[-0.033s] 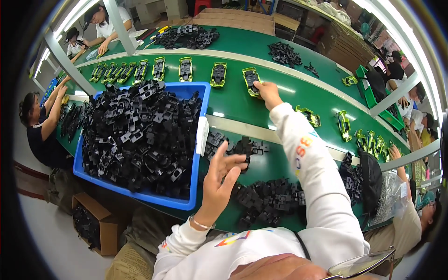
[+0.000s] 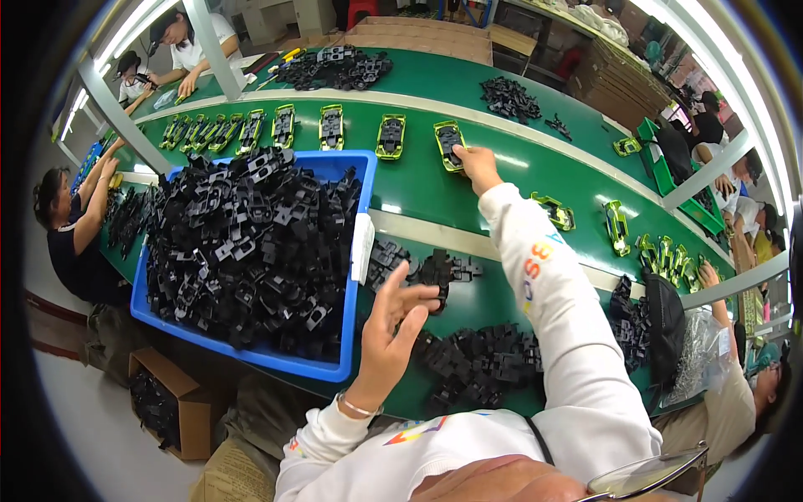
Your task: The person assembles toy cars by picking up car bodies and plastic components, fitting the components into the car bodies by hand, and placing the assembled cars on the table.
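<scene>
My right hand (image 2: pixel 478 170) reaches far across the green table. Its thumb and fingers pinch the near right side of a yellow-green toy car shell (image 2: pixel 448 144) with a black chassis piece seated in it. My left hand (image 2: pixel 386 335) hovers, fingers apart and empty, over the near side of the table, just right of a blue bin (image 2: pixel 365 213). Black plastic chassis parts (image 2: pixel 251 243) are heaped in that bin. More black parts (image 2: pixel 481 356) lie in a pile below my right forearm, and others (image 2: pixel 447 269) lie just beyond my left fingers.
A row of similar shells with black pieces (image 2: pixel 332 127) runs leftward along the strip; yellow-green shells (image 2: pixel 617 227) lie to the right. Black part piles (image 2: pixel 508 98) sit on the far strip. Metal posts (image 2: pixel 216 46) rise at the left. Co-workers (image 2: pixel 71 226) sit at both sides.
</scene>
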Demonstrator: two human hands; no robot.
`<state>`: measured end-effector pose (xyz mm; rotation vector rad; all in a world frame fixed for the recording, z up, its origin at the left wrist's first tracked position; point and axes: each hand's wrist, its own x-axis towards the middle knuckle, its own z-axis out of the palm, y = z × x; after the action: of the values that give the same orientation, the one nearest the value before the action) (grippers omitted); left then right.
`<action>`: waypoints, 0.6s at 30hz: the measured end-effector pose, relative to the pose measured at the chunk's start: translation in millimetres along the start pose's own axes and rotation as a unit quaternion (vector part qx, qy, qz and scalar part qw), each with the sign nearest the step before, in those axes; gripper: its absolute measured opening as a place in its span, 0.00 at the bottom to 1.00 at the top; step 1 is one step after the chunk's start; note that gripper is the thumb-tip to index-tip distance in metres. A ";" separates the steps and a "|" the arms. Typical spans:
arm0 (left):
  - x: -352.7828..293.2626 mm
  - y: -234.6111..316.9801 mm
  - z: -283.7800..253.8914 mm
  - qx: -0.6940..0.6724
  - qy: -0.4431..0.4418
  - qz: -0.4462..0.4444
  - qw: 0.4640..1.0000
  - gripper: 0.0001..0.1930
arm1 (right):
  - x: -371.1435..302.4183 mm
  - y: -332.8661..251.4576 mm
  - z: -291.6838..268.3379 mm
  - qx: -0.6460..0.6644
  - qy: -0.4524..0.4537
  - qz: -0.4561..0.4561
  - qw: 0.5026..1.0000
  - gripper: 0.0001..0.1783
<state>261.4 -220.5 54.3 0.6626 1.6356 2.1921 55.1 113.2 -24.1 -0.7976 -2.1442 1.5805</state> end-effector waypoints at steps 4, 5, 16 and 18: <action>1.0 -4.0 -9.8 0.000 0.000 -0.003 1.000 0.26 | 25.6 0.2 6.2 -0.168 -0.017 -0.057 0.984 0.23; 0.8 -1.9 -11.6 0.005 0.007 -0.015 1.000 0.25 | 15.4 -12.0 4.1 -0.217 -0.044 -0.077 0.972 0.27; 3.1 -5.6 2.7 0.013 0.005 -0.032 0.999 0.21 | -47.6 -59.3 -145.6 -0.416 -0.167 -0.145 0.882 0.41; 4.2 -3.5 12.1 0.007 -0.004 -0.034 0.999 0.20 | -57.4 -22.9 -204.7 -0.428 -0.201 -0.160 0.867 0.44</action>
<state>264.4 -207.6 54.5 0.6096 1.6455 2.1308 214.8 225.1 63.7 -0.2807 -3.1280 0.6019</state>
